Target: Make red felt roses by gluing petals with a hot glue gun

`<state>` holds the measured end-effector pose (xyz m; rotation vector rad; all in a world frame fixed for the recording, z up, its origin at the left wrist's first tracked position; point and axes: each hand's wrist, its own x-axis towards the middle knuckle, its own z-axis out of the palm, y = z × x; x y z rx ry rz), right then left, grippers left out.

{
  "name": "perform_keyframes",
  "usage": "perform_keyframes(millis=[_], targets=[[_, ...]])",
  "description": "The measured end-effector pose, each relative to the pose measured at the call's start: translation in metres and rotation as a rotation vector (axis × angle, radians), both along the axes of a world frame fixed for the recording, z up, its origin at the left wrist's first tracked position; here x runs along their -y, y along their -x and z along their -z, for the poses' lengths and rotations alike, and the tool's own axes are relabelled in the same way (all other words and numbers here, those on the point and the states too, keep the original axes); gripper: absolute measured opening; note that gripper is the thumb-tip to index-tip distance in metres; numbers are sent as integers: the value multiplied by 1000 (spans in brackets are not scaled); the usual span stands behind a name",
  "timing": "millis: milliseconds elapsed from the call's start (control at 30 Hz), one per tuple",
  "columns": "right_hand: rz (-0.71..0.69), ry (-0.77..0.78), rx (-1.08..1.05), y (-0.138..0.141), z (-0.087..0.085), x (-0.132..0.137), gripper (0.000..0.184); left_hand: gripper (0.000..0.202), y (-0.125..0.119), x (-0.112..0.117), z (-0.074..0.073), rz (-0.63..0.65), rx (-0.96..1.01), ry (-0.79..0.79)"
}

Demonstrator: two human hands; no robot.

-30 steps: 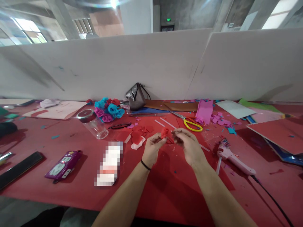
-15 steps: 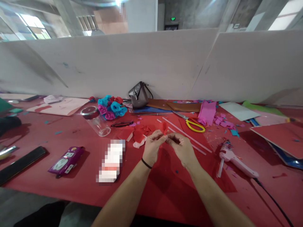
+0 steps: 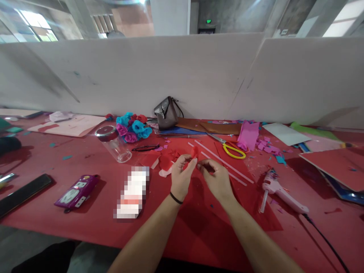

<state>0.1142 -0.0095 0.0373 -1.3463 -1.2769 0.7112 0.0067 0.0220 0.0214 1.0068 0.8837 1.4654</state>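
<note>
A small piece of red crepe paper [image 3: 195, 152], gathered into a narrow bud-like shape, rises from between the thumb and fingers of my left hand [image 3: 181, 175]. My right hand [image 3: 218, 180] is just beside it, thumb and index finger pinched near the lower end of the paper; whether anything is in that pinch is too small to tell. On the table under and behind my hands lie red paper petals [image 3: 165, 162] and a large sheet of translucent red paper [image 3: 250, 212]. Pale glue sticks [image 3: 224, 162] lie just beyond my right hand.
Yellow-handled scissors [image 3: 233, 151] and a pink glue gun [image 3: 284, 193] with a cord lie to the right. Leftward are a clear jar [image 3: 118, 149], paper flowers [image 3: 133, 129], a purple case [image 3: 76, 192] and a black phone-like slab [image 3: 25, 193]. A dark bag [image 3: 167, 115] leans against the partition.
My right hand has drawn slightly away from my left, so a small gap shows between their fingertips. The red paper stays in my left hand. The view has shifted slightly.
</note>
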Motion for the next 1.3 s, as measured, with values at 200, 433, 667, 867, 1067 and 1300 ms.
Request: perform_keyframes(millis=[200,433,667,867,1067,1300], targets=[[1,-28,-137,2,2,0,15,19,0,0,-3,-17,-19,-45],[-70,-27,-191,1,3,0,20,17,1,0,-2,-4,-31,-46],[-82,-45,-151,0,6,-1,22,19,3,2,-6,-21,-20,-41],[-105,-60,-150,0,4,0,19,17,6,3,-8,9,6,-59],[-99,-93,-137,1,0,2,17,17,6,4,-13,1,49,-52],[-100,-110,-123,2,-2,3,15,12,7,7,-13,-84,-99,-187]])
